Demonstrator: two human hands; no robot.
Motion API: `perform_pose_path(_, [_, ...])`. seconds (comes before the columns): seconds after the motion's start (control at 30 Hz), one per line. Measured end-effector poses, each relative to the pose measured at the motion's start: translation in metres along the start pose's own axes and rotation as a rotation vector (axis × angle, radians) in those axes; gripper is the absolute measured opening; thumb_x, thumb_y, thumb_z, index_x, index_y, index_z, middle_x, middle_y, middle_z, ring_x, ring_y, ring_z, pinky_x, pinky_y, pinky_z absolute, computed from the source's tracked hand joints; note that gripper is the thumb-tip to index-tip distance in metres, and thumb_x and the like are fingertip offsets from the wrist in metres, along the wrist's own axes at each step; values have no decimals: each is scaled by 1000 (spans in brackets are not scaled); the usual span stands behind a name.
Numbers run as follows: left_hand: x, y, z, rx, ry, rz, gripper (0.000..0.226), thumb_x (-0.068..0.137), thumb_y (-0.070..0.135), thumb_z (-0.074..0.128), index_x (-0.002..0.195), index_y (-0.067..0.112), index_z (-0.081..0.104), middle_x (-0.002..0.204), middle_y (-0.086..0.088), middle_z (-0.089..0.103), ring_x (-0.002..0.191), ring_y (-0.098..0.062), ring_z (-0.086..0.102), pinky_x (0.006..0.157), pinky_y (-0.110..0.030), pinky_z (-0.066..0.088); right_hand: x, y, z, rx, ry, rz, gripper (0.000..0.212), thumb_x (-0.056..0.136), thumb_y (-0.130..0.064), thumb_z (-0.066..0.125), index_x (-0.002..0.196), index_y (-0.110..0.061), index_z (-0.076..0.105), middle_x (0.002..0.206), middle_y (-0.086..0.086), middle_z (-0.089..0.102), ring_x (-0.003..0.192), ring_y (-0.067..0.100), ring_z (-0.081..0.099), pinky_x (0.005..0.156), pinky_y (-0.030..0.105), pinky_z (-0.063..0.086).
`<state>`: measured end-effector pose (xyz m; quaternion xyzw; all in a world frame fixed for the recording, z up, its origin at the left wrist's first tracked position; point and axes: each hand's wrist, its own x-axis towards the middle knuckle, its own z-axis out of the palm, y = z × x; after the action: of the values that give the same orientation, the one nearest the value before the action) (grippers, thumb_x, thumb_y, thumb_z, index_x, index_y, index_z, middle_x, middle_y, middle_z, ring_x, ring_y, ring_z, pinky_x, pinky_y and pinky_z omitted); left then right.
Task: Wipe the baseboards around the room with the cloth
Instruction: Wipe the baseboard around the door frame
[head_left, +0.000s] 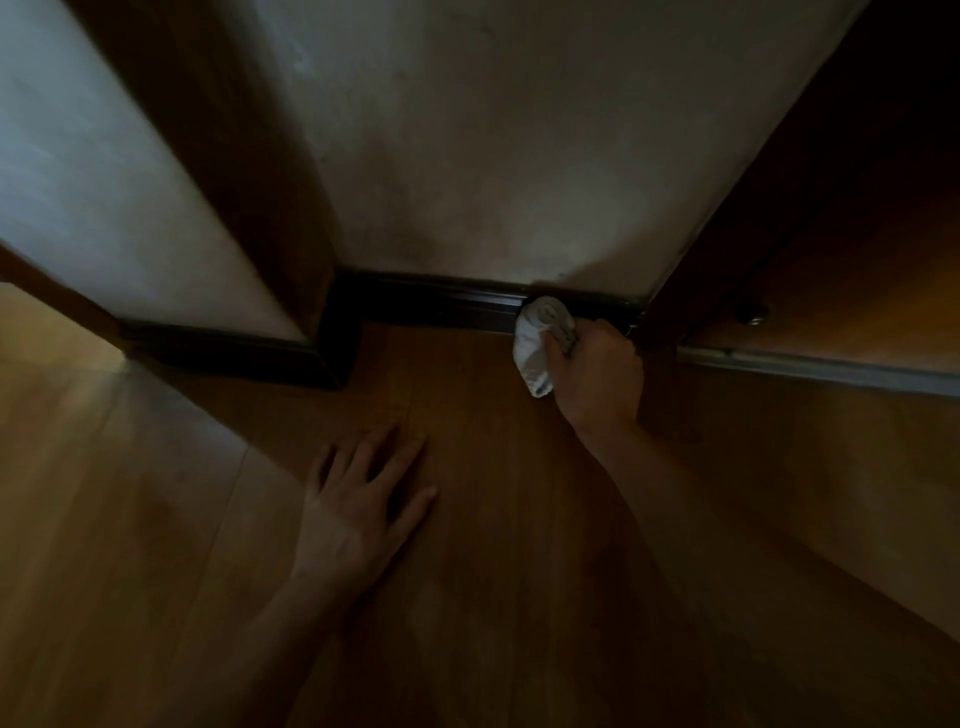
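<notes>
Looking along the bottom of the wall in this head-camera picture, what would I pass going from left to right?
In order: baseboard under the left wall → wooden corner post → baseboard under the middle wall → white cloth → right hand gripping it → metal floor track.

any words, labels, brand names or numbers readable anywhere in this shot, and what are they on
None can be read.
The cloth gripped by the right hand shows faint grey marks, too dim and blurred to tell whether they are letters.
The baseboard, wall and floor show no print.
</notes>
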<state>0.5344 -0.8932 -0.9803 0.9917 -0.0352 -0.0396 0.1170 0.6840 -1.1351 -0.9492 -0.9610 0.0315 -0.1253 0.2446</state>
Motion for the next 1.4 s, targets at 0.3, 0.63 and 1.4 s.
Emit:
perform_pose_path(0.3, [-1, 4, 10, -7, 16, 10, 67, 92, 71, 34, 148, 36, 46, 158, 0, 38, 148, -23, 29, 118, -59, 23, 0, 12, -3, 5, 22, 53, 33, 93, -42, 62, 90, -9, 69, 89, 12, 65, 81, 30, 65, 63, 32, 47])
perform_pose_path(0.63, [-1, 11, 8, -21, 11, -22, 66, 91, 70, 35, 147, 37, 48, 157, 0, 39, 148, -23, 28, 118, -59, 22, -2, 4, 3, 51, 22, 70, 32, 93, -40, 63, 86, -9, 69, 84, 10, 64, 74, 25, 63, 58, 28, 42])
perform_pose_path(1.4, [3, 12, 4, 17, -112, -78, 74, 86, 79, 7, 154, 52, 15, 168, 9, 7, 153, -13, -6, 122, -52, -2, 3, 19, -5, -16, 40, 30, 30, 92, -40, 64, 91, -11, 71, 89, 12, 66, 81, 31, 66, 62, 30, 44])
